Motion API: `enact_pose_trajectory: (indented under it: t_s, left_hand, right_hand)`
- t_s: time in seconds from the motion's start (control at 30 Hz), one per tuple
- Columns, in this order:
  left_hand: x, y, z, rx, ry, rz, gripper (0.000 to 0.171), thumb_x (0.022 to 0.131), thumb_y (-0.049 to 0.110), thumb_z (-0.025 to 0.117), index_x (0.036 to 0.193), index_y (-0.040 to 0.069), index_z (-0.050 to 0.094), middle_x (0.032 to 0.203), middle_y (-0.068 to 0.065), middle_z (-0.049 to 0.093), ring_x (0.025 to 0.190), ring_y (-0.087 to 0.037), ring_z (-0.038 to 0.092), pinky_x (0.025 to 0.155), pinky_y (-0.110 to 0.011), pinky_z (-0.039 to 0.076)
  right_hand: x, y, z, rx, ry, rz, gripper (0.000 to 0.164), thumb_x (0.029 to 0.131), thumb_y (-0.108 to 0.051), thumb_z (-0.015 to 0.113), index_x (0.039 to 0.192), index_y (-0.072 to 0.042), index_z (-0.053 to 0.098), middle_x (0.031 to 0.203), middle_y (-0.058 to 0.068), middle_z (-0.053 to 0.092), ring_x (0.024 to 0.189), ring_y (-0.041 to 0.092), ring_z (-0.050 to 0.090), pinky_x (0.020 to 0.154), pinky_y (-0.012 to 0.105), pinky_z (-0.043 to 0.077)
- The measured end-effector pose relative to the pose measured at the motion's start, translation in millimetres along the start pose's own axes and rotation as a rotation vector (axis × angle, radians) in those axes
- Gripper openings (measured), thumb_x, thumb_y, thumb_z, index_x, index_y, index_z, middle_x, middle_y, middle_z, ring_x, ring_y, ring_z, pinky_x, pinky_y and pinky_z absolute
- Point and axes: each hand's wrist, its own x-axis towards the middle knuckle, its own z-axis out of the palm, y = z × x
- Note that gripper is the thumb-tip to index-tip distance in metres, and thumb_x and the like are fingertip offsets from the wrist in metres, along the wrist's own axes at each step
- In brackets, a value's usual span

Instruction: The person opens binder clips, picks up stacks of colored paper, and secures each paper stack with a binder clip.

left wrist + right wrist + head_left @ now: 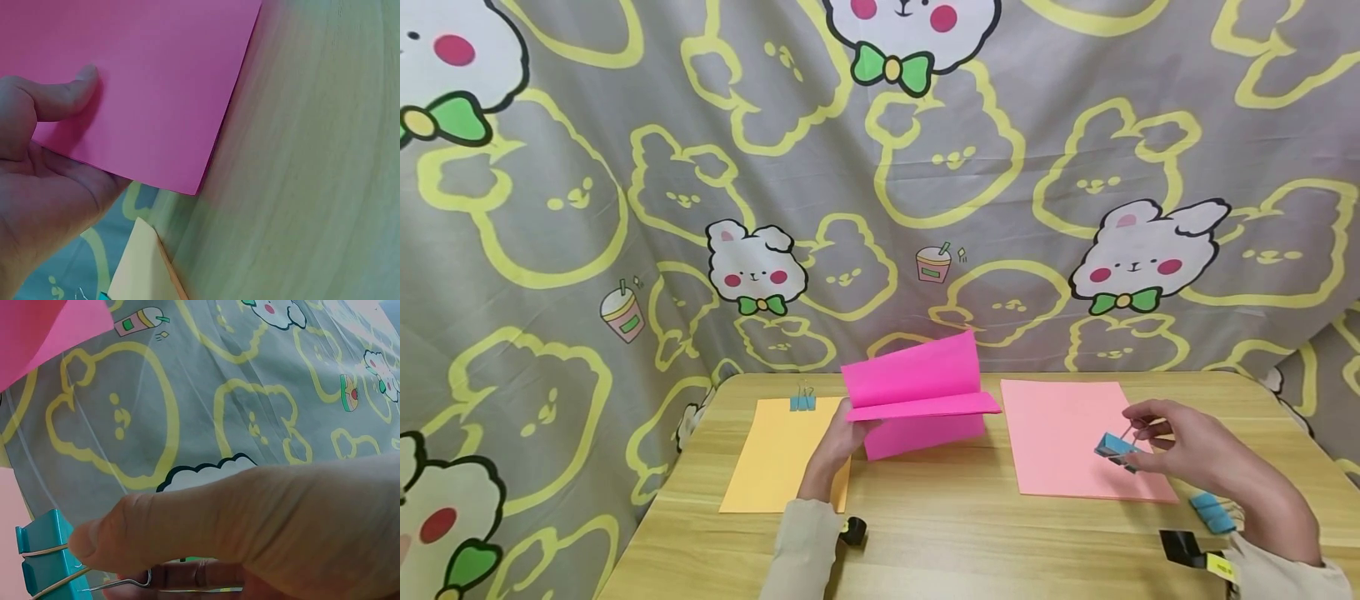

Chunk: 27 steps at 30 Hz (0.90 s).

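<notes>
My left hand (844,437) grips a stack of hot-pink paper (917,379) by its left edge, raised over the table and bent, with sheets parting. In the left wrist view the thumb lies on top of the pink paper (156,94). My right hand (1183,437) pinches a blue binder clip (1116,450) by its wire handles, above the light-pink paper (1067,442). The right wrist view shows the clip (50,556) beside the thumb; the other fingers are partly hidden.
Yellow paper (775,458) lies at the left with a blue binder clip (802,402) on its top edge. Another blue binder clip (1213,512) lies on the wooden table (955,533) near the right wrist. A patterned curtain (985,192) hangs behind the table.
</notes>
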Motion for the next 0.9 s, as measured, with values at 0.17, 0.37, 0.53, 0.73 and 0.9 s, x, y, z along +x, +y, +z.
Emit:
enact_pose_trajectory:
  t_s: [0.17, 0.37, 0.53, 0.73, 0.9]
  left_hand:
    - [-0.2, -1.5, 0.7, -0.037, 0.017, -0.067, 0.029, 0.099, -0.002, 0.062, 0.128, -0.003, 0.061, 0.114, -0.01, 0.067, 0.099, -0.016, 0.062, 0.09, -0.034, 0.052]
    - [-1.2, -2.3, 0.2, -0.138, 0.037, -0.179, 0.031, 0.097, 0.004, 0.067, 0.125, -0.003, 0.057, 0.108, -0.013, 0.069, 0.09, -0.023, 0.07, 0.082, -0.036, 0.057]
    - [-1.0, -0.9, -1.2, -0.191, 0.003, -0.215, 0.026, 0.096, 0.003, 0.067, 0.119, -0.004, 0.058, 0.096, -0.008, 0.067, 0.082, -0.02, 0.067, 0.076, -0.035, 0.057]
    - [-0.1, -1.9, -1.9, -0.263, -0.058, -0.268, 0.037, 0.095, 0.003, 0.066, 0.128, -0.003, 0.053, 0.102, -0.01, 0.067, 0.085, -0.022, 0.07, 0.074, -0.037, 0.059]
    - [-1.8, -5.1, -3.0, -0.264, -0.112, -0.327, 0.057, 0.093, 0.003, 0.065, 0.145, 0.0, 0.042, 0.113, -0.016, 0.064, 0.091, -0.024, 0.069, 0.08, -0.038, 0.057]
  right_hand:
    - [-0.7, -0.1, 0.8, -0.014, 0.006, -0.003, 0.059, 0.083, -0.015, 0.087, 0.124, 0.014, 0.057, 0.105, 0.011, 0.065, 0.098, 0.033, 0.064, 0.072, 0.028, 0.054]
    - [-0.8, -1.0, 2.1, 0.0, 0.001, 0.015, 0.056, 0.082, -0.015, 0.087, 0.121, 0.013, 0.058, 0.1, 0.007, 0.063, 0.094, 0.027, 0.062, 0.069, 0.025, 0.052]
    - [-0.1, -0.9, 2.4, -0.003, 0.001, 0.018, 0.056, 0.081, -0.014, 0.087, 0.12, 0.013, 0.058, 0.1, 0.007, 0.063, 0.093, 0.027, 0.063, 0.069, 0.025, 0.052]
    - [0.0, 0.3, 3.2, -0.006, 0.002, 0.008, 0.055, 0.081, -0.014, 0.087, 0.119, 0.013, 0.058, 0.099, 0.006, 0.063, 0.092, 0.025, 0.062, 0.069, 0.025, 0.052]
    - [0.2, 1.1, 3.3, -0.002, -0.006, 0.009, 0.054, 0.081, -0.013, 0.087, 0.119, 0.013, 0.058, 0.099, 0.006, 0.063, 0.092, 0.025, 0.062, 0.068, 0.025, 0.051]
